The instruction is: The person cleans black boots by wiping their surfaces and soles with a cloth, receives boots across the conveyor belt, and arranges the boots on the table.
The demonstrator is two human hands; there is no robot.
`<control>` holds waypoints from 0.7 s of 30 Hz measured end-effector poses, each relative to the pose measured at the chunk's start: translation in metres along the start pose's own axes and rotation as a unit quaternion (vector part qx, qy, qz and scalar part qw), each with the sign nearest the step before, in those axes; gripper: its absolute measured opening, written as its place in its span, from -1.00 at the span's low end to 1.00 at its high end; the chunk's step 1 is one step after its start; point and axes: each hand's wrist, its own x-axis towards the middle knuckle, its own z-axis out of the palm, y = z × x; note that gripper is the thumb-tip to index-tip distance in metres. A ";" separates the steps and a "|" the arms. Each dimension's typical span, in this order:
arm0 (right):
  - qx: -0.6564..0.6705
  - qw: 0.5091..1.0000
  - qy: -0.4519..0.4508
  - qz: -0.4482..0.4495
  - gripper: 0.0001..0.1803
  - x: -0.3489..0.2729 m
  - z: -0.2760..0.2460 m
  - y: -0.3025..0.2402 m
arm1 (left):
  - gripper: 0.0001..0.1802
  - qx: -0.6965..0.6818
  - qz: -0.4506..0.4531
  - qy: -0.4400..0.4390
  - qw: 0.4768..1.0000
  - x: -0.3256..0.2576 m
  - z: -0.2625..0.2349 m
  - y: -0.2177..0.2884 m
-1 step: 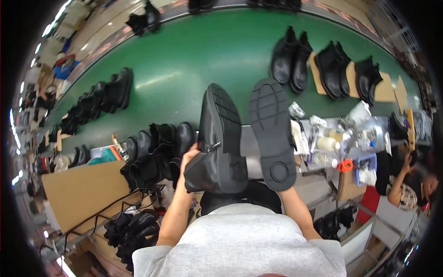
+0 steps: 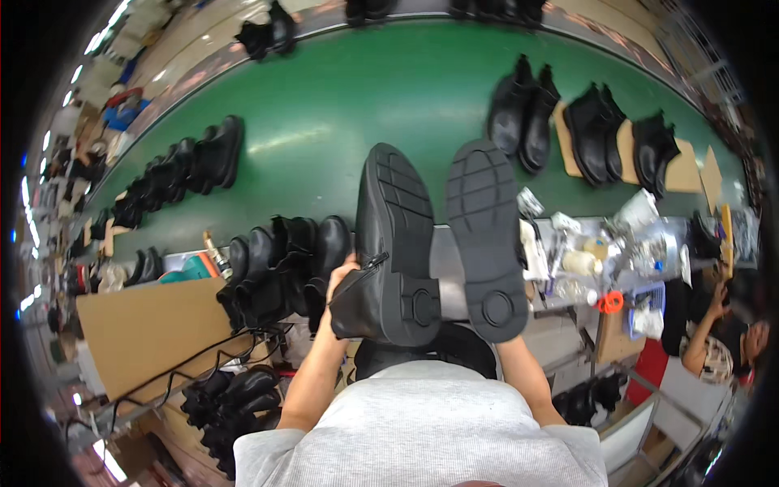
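Two black ankle boots are held up side by side in front of me, soles toward the view and toes pointing away. My left hand (image 2: 341, 277) grips the left boot (image 2: 395, 243) at its outer side, beside a zip with a small pull. The sole of the right boot (image 2: 484, 235) hides most of my right hand (image 2: 510, 344). Its wrist runs up behind the heel and it holds that boot from behind; the fingers do not show. Both soles have grooved forefoot blocks and a round mark on the heel.
A green conveyor belt (image 2: 300, 105) carries boot pairs left and right, some on cardboard sheets (image 2: 684, 168). Several boots (image 2: 280, 264) stand on the near ledge at left. Bottles (image 2: 581, 261), orange-red scissors (image 2: 609, 302) and a blue basket (image 2: 656, 304) sit at right. Another person (image 2: 714, 337) sits far right.
The left boot has turned so its sole faces the view more squarely, showing the heel's round mark more fully. The surroundings shift slightly right and down in view. Both hands keep their hold.
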 end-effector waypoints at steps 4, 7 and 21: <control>-0.031 0.996 -0.078 -0.035 -0.56 0.038 0.019 -0.029 | -0.56 0.014 0.054 -0.021 0.998 -0.003 0.030 0.054; -0.053 0.991 -0.105 -0.070 -0.56 0.062 -0.002 -0.069 | -0.45 0.066 0.118 0.073 0.988 -0.002 0.049 0.115; -0.621 0.741 -0.161 -0.198 -0.60 0.179 0.239 -0.065 | -0.58 0.607 0.291 0.270 0.689 0.150 -0.041 0.299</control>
